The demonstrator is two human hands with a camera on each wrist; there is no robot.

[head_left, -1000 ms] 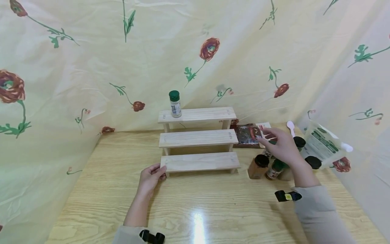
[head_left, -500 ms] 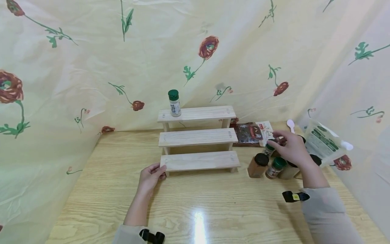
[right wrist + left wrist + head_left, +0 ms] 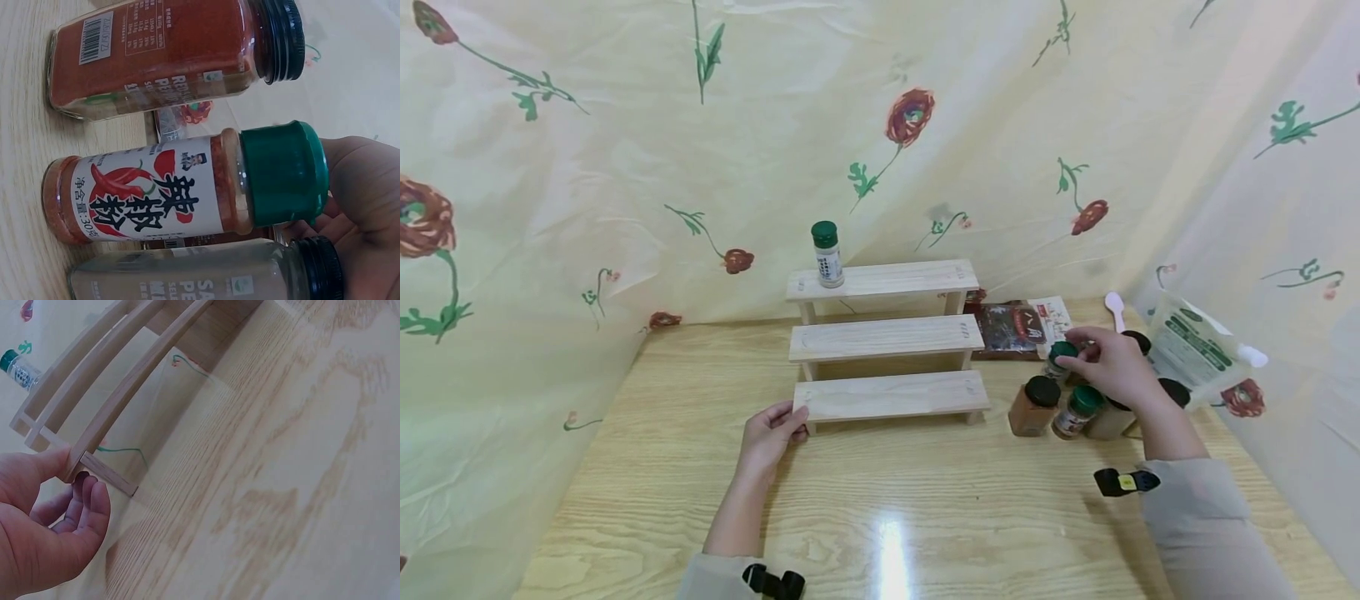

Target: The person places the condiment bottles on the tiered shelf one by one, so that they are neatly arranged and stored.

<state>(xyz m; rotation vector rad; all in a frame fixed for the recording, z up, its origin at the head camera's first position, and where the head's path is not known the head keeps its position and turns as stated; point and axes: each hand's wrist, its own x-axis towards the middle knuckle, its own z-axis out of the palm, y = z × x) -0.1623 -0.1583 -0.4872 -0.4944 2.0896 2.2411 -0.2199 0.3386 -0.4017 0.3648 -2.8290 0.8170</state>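
Observation:
My left hand (image 3: 767, 440) grips the left end of the lowest board of a three-step wooden rack (image 3: 891, 396); in the left wrist view the thumb lies on the board and the fingers curl below. At the right, my right hand (image 3: 1116, 367) pinches the green cap of a small spice jar (image 3: 1060, 358) among other jars. That jar is hidden in the right wrist view, where a green-capped chili powder jar (image 3: 150, 187) stands in front of the hand. A green-capped shaker (image 3: 828, 257) stands on the top step's left end.
Around the right hand stand a black-capped red pepper jar (image 3: 1034, 407), a black-capped jar (image 3: 206, 272) and others partly hidden. Behind lie a dark spice packet (image 3: 1009, 331) and a white spoon (image 3: 1116, 310). A spouted pouch (image 3: 1197, 346) leans by the right wall.
My right hand has moved right and closed its fingertips on the green cap of the small spice jar. The left hand has stayed on the rack.

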